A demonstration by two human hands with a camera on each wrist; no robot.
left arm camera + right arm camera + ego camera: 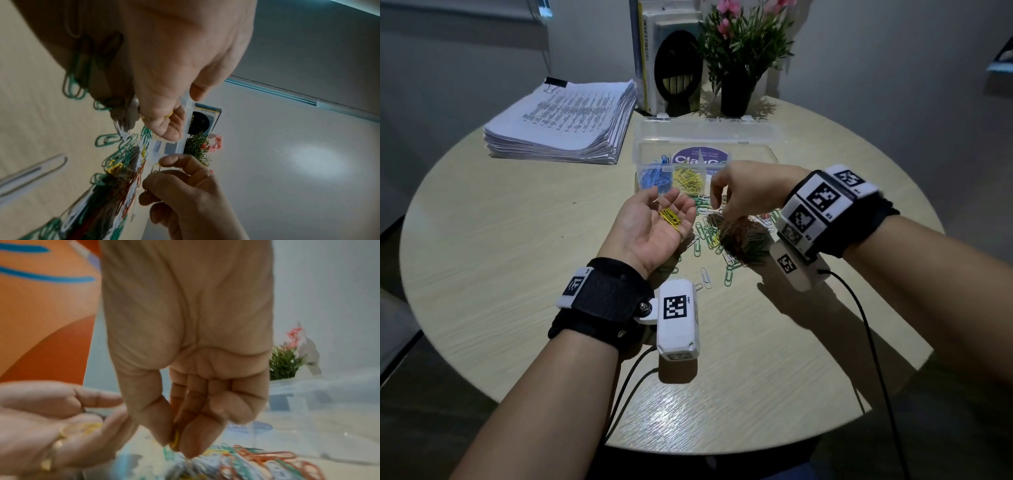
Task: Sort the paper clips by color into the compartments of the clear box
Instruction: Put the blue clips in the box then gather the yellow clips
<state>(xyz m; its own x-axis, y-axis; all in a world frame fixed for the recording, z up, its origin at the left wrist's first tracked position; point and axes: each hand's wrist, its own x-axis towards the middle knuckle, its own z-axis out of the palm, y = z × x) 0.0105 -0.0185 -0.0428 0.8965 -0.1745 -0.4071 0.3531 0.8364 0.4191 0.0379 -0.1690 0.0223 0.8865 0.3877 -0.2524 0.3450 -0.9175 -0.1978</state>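
My left hand [671, 209] lies palm up over the table with a few yellow clips [670, 217] resting in its loosely cupped palm. To its right, my right hand [717, 209] hangs fingers down over the mixed pile of clips [722, 240]. In the right wrist view its thumb and fingers pinch one yellow clip [174, 440]. The left wrist view shows that clip [155, 168] held just above the pile. Behind the hands stands the clear box [650, 150], lid open, with blue clips [654, 176] in its left compartment and yellow clips [688, 178] in the one beside it.
A thick stack of printed papers [565, 120] lies at the back left of the round table [517, 240]. Books [664, 58] and a potted plant [736, 89] stand behind the box. Loose green and white clips [726, 274] lie scattered toward me.
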